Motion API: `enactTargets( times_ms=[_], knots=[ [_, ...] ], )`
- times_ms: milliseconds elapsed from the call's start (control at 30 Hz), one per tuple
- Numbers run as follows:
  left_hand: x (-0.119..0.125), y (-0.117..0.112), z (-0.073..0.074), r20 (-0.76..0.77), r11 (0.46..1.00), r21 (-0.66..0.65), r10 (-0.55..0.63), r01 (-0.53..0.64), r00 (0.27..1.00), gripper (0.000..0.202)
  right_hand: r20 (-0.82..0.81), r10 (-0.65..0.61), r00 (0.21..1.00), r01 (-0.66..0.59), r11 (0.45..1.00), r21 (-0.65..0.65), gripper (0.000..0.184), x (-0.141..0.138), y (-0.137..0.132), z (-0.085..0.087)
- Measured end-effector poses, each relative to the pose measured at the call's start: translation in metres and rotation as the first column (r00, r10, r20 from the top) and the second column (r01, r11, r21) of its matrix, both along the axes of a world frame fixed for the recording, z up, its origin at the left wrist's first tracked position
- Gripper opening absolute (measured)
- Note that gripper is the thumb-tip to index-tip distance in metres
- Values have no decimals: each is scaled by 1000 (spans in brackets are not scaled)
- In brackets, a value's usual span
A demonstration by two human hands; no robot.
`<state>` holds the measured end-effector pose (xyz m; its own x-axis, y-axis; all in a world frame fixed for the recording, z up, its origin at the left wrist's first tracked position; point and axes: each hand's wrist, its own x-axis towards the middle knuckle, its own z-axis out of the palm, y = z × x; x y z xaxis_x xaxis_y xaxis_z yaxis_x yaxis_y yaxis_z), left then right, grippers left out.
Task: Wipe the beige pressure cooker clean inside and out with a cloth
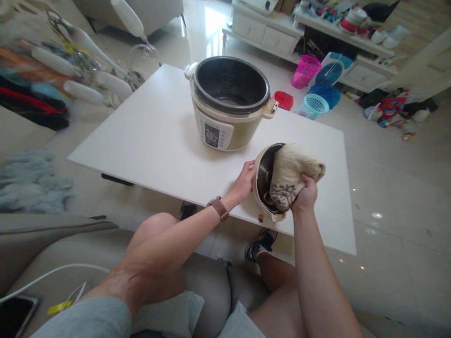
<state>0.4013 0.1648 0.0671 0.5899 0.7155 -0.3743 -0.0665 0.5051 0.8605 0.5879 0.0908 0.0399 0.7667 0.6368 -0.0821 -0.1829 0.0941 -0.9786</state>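
Note:
A cream pressure cooker (229, 105) stands open on the white table (151, 141), its dark inner pot showing. Nearer me, the cooker's round lid (263, 176) is tipped up on its edge. My left hand (244, 180) grips the lid's left rim. My right hand (306, 195) is closed on a beige patterned towel (291, 176) that is pressed into the lid's inner side. A brown watch sits on my left wrist.
Pink (305, 70) and blue (313, 105) plastic baskets and a red lid (283, 100) lie on the floor beyond the table. A drying rack (84, 70) with clothes stands at left. A phone (16, 312) and white cable lie on the sofa by my knee.

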Motion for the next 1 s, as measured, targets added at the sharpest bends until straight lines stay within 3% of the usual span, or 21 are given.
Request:
enactTargets(
  times_ms=[67, 133, 233, 333, 633, 733, 867, 1000],
  knots=[
    [0, 0, 1, -2, 1000, -4, 2, -2, 1000, 44, -5, -54, 999, 54, 997, 61, 48, -4, 4, -2],
    [0, 0, 1, -2, 1000, -5, 0, 0, 1000, 44, 44, -70, 997, 69, 997, 30, 44, -11, 5, -6],
    [0, 0, -1, -1, 1000, 3, 1, -1, 1000, 45, 202, 104, 974, -81, 990, -117, 35, -22, 4, -11],
    [0, 1, -5, -3, 1000, 14, 20, -20, 1000, 45, 301, 305, 903, -256, 947, -194, 30, -26, 0, -11],
    [0, 0, -8, 16, 999, 15, 33, -33, 999, 43, 166, 476, 863, -439, 872, -216, 37, -6, -14, -6],
    [1, 1, -9, 19, 999, 13, 33, -33, 999, 44, 73, 383, 921, -364, 912, -191, 36, -8, -14, -6],
    [3, 3, -10, 35, 1000, -3, 20, -20, 999, 45, -90, 78, 993, -86, 992, -91, 42, -11, -8, 1],
    [4, 3, -8, 27, 1000, 6, 21, -21, 999, 48, -61, -120, 991, 128, 982, 136, 37, 2, -4, 15]
  ],
)
